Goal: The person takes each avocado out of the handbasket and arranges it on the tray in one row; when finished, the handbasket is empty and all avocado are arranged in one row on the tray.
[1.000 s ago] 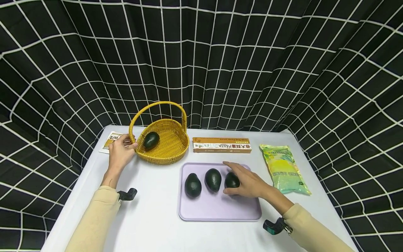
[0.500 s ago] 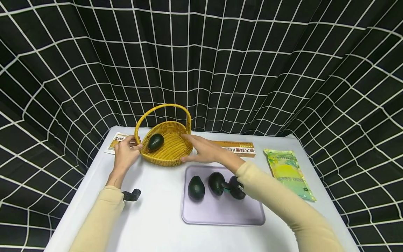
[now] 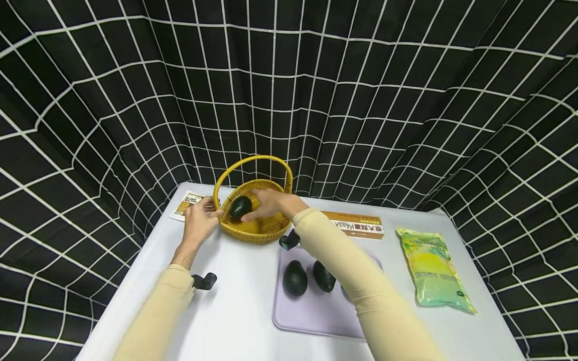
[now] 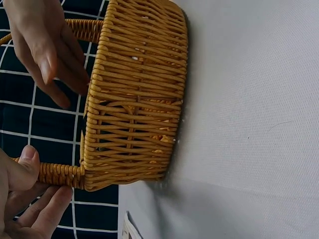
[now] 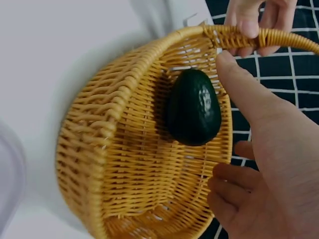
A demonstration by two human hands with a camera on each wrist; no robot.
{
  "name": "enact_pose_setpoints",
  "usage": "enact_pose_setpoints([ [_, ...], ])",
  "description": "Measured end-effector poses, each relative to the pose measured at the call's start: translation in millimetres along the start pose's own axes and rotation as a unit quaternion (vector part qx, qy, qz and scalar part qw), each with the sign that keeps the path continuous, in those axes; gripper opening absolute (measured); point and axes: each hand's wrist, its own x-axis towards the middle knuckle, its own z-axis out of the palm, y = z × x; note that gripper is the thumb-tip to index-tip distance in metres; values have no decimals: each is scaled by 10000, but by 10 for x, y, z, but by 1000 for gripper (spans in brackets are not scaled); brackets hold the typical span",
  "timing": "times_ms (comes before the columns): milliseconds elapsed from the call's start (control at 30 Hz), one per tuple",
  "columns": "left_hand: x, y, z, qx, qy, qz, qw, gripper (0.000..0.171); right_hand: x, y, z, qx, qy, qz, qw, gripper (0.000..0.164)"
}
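Observation:
A yellow wicker basket (image 3: 253,236) stands at the back left of the table, a dark green avocado (image 5: 193,107) lying inside at its left. My left hand (image 3: 201,221) pinches the foot of the basket's handle (image 4: 60,174) between thumb and fingers. Over the basket's opening is my right hand (image 3: 266,203), fingers spread and holding nothing, close beside the avocado. In the right wrist view its thumb points towards the handle's foot. On the lilac tray (image 3: 316,321) lie more avocados (image 3: 295,279); one at the right is mostly covered by my right sleeve.
Behind the tray lies a long pasta box (image 3: 356,225), partly covered by my right forearm. A green and yellow bag (image 3: 435,271) lies at the right. A flat packet (image 3: 186,203) is left of the basket. A black gridded curtain surrounds the table.
My right hand has gone from the tray's right-hand avocado, left and away to the basket, carrying nothing. My left hand keeps its grip on the handle. The head view has turned slightly.

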Motion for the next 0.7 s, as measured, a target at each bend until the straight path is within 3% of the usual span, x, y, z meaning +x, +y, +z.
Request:
enact_pose_setpoints([
  [367, -16, 10, 12, 161, -105, -74, 9998, 34, 412, -17, 59, 300, -328, 205, 9988, 109],
  [533, -22, 2, 8, 176, -73, -111, 9998, 36, 505, -80, 157, 225, -97, 197, 9995, 97],
  [700, -5, 1, -4, 161, -74, -141, 9997, 35, 503, -133, 235, 194, 313, -66, 9993, 80],
])
